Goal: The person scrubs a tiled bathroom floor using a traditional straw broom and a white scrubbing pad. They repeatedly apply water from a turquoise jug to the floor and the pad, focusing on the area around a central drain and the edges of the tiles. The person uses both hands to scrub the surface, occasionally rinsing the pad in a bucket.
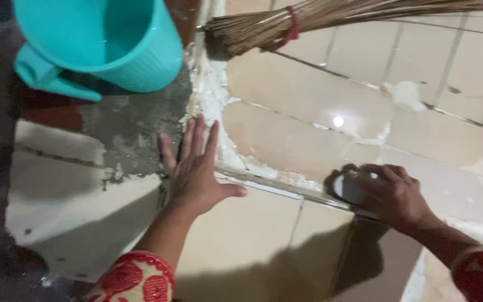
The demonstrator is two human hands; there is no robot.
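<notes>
My left hand lies flat and spread on the floor where a beige tile meets a patch of grey cement. Its fingers point up toward the white grout smears. My right hand is closed over a small flat whitish pad or sponge, pressed on the tiled surface near a grout line. Both sleeves are red with a white pattern.
A turquoise plastic bucket with a handle stands at the top left on the cement. A bundle broom of brown sticks tied with red cord lies across the top. White grout patches dot the beige tiles on the right.
</notes>
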